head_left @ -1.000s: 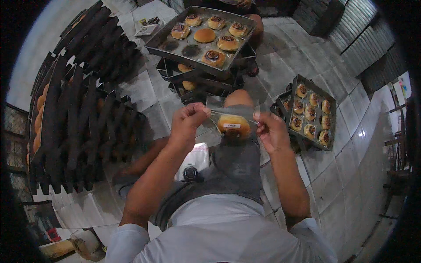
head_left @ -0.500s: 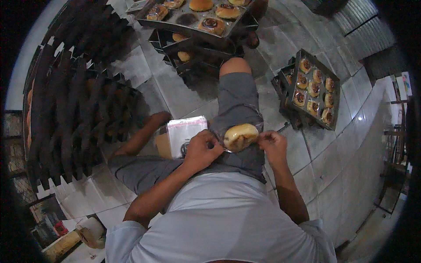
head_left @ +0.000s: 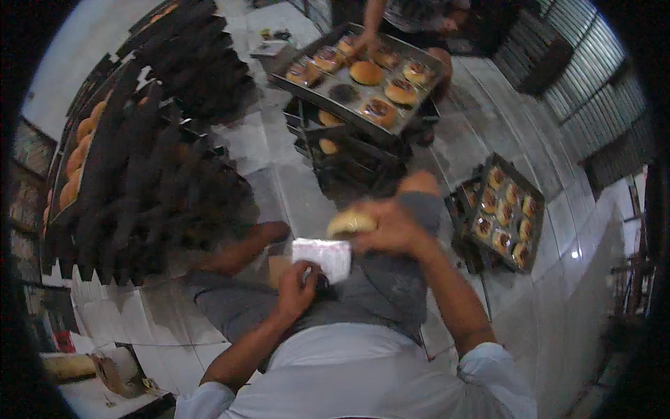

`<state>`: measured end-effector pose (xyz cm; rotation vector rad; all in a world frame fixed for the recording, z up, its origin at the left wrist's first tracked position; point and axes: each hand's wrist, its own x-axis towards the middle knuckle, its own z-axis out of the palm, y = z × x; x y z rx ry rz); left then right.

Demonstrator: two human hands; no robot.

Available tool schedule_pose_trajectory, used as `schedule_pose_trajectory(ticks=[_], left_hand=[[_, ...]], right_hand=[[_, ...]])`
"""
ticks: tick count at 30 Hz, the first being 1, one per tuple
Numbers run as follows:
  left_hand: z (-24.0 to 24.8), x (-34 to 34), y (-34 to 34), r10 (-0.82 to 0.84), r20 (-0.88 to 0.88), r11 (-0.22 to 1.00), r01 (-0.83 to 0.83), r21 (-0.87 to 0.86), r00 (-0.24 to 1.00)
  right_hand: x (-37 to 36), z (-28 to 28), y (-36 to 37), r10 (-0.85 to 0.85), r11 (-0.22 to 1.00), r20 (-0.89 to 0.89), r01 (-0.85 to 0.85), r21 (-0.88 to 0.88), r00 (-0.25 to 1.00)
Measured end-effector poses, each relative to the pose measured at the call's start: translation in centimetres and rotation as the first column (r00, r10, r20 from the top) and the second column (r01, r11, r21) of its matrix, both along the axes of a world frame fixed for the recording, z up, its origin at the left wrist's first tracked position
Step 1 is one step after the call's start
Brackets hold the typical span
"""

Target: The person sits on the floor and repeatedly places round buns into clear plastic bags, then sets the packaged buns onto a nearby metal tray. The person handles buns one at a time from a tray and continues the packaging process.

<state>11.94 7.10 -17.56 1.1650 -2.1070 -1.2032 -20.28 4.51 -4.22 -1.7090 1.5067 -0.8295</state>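
In my right hand (head_left: 394,227), blurred by motion, is a golden bun (head_left: 349,222), held above my bent leg. The bun has a glossy look, as if in clear film. My left hand (head_left: 296,286) is at the lower left corner of a stack of clear plastic bags (head_left: 331,257), its fingers curled in a pinch on the bag there. Beneath the bags a bit of brown cardboard (head_left: 279,267) shows.
Ahead, a large tray (head_left: 314,96) of buns tops a stack of trays; another person's hand (head_left: 366,42) reaches into it. To the right stands a smaller tray stack (head_left: 528,183) with wrapped, topped buns. Tall dark tray stacks (head_left: 139,174) with buns fill the left.
My right hand has lifted the bun off my thigh, forward and left. My left hand has let go of the bun's wrapping and moved to the bags. The view has tilted up, showing the other person.
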Motion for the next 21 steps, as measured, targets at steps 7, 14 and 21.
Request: schedule_pose_trajectory(ticks=[7,14,21], left_hand=[[0.4,-1.0,-1.8,0.048,0.417,0.743,0.246,-0.622,0.908],[0.1,-0.1,0.0,0.072,0.377,0.874,0.124,-0.47,0.924],[4.3,1.8,2.1,-0.04,0.173,0.693,0.152,-0.705,0.984]], right_hand=[[-14.7,7.0,-22.0,-0.453,0.802,-0.526,0.07,-0.594,0.719],[1.7,-0.2,-11.3,-0.108,0.968,0.18,0.144,-0.205,0.978],[8.3,-9.9,5.2,0.226,0.966,-0.027,-0.221,0.134,0.974]])
